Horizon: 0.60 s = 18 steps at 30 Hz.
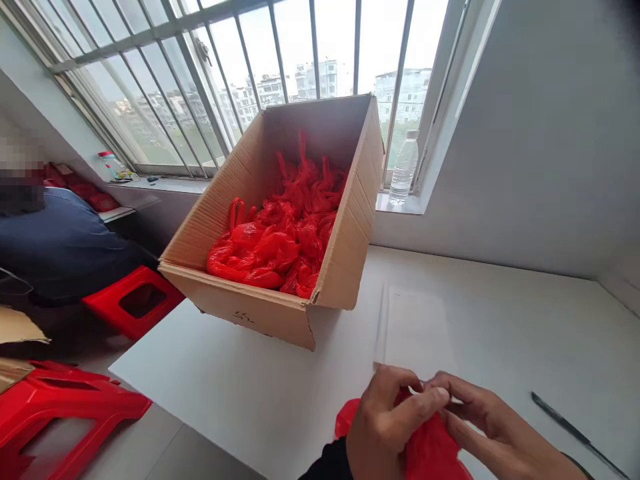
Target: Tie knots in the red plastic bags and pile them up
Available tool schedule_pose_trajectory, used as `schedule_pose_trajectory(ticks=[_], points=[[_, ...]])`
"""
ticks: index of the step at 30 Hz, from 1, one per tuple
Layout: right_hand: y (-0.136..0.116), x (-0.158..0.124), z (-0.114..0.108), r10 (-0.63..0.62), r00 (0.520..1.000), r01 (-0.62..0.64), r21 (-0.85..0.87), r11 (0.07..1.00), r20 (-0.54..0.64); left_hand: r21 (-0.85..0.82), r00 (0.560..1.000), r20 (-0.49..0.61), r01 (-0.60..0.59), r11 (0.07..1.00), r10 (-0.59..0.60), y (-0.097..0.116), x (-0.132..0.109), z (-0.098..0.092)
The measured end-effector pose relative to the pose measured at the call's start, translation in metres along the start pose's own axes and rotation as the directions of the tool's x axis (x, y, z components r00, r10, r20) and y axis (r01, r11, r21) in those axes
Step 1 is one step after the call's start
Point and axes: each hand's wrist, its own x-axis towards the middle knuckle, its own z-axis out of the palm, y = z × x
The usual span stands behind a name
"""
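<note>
A red plastic bag (434, 445) is gathered between my two hands above the white table (280, 390), near its front edge. My left hand (387, 417) is closed round the bag, with thumb and fingers pinching its upper part. From the other side my right hand (493, 420) pinches the same gathered plastic with its fingertips, which touch those of the left. What is inside the bag is hidden. Beyond my hands stands an open cardboard box (345, 253), tilted in view, holding several red plastic bags (280, 233), some with knotted tops.
A thin dark tool (563, 417) lies on the table to the right. On the windowsill stands a clear water bottle (404, 167). Red stools (137, 303) are at the left, where a person in dark blue (65, 243) sits. Barred windows are behind the box.
</note>
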Motion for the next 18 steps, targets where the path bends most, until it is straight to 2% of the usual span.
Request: schedule_pose_trajectory(ticks=[2,4,6,9,11,13,15,16,18], points=[[-0.009,-0.002,-0.002,-0.061,0.994,0.054,-0.075,0.996,-0.086,-0.022,0.999,-0.018,-0.050,0.999,0.050,0.002,0.004,0.000],[-0.012,-0.004,-0.003,-0.097,0.978,0.073,-0.133,0.988,-0.183,-0.045,0.994,0.027,-0.106,0.993,0.107,0.001,0.007,0.001],[-0.008,-0.008,-0.002,-0.153,0.948,0.077,-0.269,0.960,-0.278,-0.019,0.989,0.054,-0.137,0.990,0.138,-0.003,0.005,0.002],[0.010,-0.017,-0.009,-0.359,0.854,0.088,-0.576,0.812,-0.376,0.107,0.994,0.081,-0.076,0.991,0.068,-0.016,-0.011,0.000],[0.027,-0.025,-0.020,-0.420,0.808,0.029,-0.684,0.729,-0.413,0.192,0.997,0.072,0.028,0.981,-0.042,-0.030,-0.028,-0.006],[0.044,-0.034,-0.031,-0.354,0.817,-0.065,-0.682,0.728,-0.456,0.256,0.987,0.042,0.140,0.957,-0.156,-0.042,-0.044,-0.015],[0.055,-0.041,-0.038,-0.247,0.822,-0.145,-0.608,0.781,-0.513,0.294,0.975,0.013,0.208,0.933,-0.221,-0.047,-0.051,-0.021],[0.057,-0.042,-0.037,-0.203,0.814,-0.164,-0.551,0.818,-0.544,0.308,0.978,0.013,0.194,0.931,-0.208,-0.046,-0.051,-0.023],[0.058,-0.043,-0.027,-0.156,0.785,-0.148,-0.426,0.892,-0.599,0.333,0.996,0.051,0.052,0.941,-0.073,-0.039,-0.043,-0.020]])
